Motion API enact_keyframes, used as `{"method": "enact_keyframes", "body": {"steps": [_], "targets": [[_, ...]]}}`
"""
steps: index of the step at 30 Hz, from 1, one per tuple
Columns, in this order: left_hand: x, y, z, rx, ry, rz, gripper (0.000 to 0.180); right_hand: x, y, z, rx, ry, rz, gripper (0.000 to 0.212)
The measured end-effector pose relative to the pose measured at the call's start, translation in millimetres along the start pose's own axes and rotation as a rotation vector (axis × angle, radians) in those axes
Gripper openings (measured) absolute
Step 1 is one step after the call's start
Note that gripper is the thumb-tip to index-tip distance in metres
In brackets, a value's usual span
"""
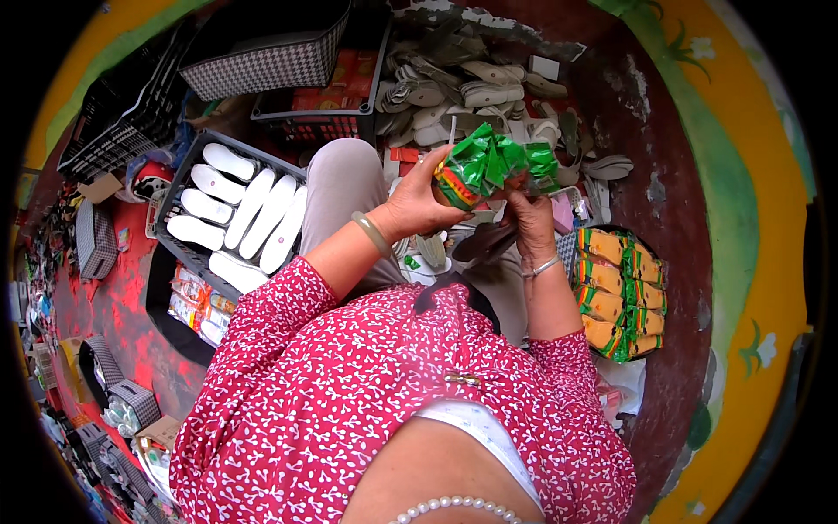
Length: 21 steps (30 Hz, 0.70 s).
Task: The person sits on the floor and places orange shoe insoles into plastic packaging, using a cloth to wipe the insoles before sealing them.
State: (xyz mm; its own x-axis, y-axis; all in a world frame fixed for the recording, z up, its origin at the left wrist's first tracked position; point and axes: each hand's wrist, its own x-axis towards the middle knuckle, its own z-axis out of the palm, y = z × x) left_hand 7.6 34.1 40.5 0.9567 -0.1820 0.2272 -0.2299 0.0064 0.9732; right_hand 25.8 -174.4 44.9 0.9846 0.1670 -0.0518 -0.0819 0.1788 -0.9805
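A shiny green packet (480,166) with a yellow and red printed label is held up in front of the person's knees, toward the upper middle of the view. Its lettering is too small and creased to read. The left hand (423,196) grips the packet's left side, fingers curled around the label. The right hand (531,223) is partly closed, its fingers bent against the packet's lower right end; how firmly it grips, I cannot tell. Another crumpled green piece (542,166) shows just above the right hand; whether it belongs to the same packet is unclear.

Beyond the hands lies a heap of pale shoe soles (436,98), with a plain white box (544,67) at its far edge. Right of the right forearm, yellow-fronted packets (602,275) with green wrappers stand in rows, their print illegible.

To the left, a dark crate (185,258) holds white insoles (249,210), some bearing small round marks. Below it are orange and white printed packs (199,301). Farther up, a houndstooth basket (262,68) sits near red printed boxes (353,74).
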Motion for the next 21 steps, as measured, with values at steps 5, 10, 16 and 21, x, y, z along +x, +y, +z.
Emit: {"method": "enact_keyframes", "body": {"steps": [5,10,16,21], "targets": [[-9.8,-0.7,-4.2,0.353,0.0,0.238,0.081,-2.1,-8.4,3.8,0.031,0.062,-0.098,0.032],[-13.0,24.6,-6.4,0.733,-0.122,0.619,0.064,1.2,-21.3,-10.3,0.244,0.035,-0.102,0.032],[-2.7,24.0,-19.4,0.751,-0.048,0.732,0.054,-8.4,-8.4,-40.7,0.216,-0.008,-0.04,0.037],[-1.8,30.3,-24.4,0.491,-0.086,0.694,0.057,-3.4,14.2,-49.0,-0.038,-0.045,-0.269,0.045]]}}
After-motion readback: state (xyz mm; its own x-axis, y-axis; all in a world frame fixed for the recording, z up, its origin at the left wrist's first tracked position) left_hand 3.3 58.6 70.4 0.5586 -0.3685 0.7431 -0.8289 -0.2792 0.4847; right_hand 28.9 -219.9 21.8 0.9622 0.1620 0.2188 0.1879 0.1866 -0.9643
